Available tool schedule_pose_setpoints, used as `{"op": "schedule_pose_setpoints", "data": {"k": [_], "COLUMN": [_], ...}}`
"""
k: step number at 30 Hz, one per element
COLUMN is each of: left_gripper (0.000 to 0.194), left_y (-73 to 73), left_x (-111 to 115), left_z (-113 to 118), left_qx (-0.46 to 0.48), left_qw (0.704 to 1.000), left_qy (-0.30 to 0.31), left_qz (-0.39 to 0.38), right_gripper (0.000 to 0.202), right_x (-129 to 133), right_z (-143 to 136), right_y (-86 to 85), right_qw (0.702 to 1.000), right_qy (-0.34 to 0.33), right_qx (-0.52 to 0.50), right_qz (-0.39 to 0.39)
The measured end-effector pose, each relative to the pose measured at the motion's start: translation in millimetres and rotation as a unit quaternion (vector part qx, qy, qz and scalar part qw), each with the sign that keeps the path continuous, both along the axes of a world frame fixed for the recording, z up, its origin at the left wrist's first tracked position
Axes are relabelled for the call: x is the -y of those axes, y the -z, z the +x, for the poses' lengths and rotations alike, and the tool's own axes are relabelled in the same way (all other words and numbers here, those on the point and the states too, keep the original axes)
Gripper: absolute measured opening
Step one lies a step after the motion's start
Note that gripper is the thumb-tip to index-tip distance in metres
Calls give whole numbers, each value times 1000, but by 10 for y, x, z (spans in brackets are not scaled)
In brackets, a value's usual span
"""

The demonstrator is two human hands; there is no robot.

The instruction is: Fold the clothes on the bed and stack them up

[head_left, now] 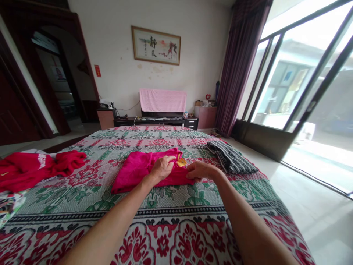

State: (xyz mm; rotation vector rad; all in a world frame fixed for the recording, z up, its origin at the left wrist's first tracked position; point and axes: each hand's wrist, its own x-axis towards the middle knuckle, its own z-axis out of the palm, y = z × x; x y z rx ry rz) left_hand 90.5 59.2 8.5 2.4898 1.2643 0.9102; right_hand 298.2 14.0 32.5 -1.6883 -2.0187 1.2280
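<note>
A bright pink garment (138, 167) lies folded on the patterned bedspread in front of me, with a yellow patch (181, 162) showing near its right end. My left hand (163, 168) is on top of the garment, its fingers bent into the cloth and the forefinger reaching toward the yellow patch. At the garment's right edge, my right hand (199, 171) is closed, pinching the pink cloth between thumb and fingers. The exact grip of the left fingertips is partly hidden.
Red clothing (41, 165) is heaped at the left of the bedspread (154, 206). A black-and-white striped garment (231, 156) lies folded at the right. Beyond the bed stand a low cabinet (190, 123) and a pink cloth (162, 100); glass doors (278, 84) are at the right.
</note>
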Motion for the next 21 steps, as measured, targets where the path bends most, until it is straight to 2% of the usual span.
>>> {"op": "schedule_pose_setpoints", "data": {"k": [5,9,13,17,21], "left_gripper": [27,27,35,33,31], "left_y": [-61,16,116,142,134], "left_x": [-72,-107,-140,-149,-157], "left_z": [-455,-687,-769,-804,-816], "left_qx": [-128,-188,-176,-155,-132], "left_qw": [989,976,977,983,985], "left_qy": [-64,-105,-116,-97,-107], "left_qz": [38,27,24,22,18], "right_gripper": [6,3,16,16,13], "right_x": [-19,-1,6,-51,-215], "right_z": [-17,-94,-141,-132,-245], "right_y": [-28,-98,-170,-259,-290], "right_qw": [998,991,973,974,979], "right_qy": [6,-7,-10,-17,36], "right_qx": [57,133,228,226,178], "right_qz": [-6,-4,-6,-14,91]}}
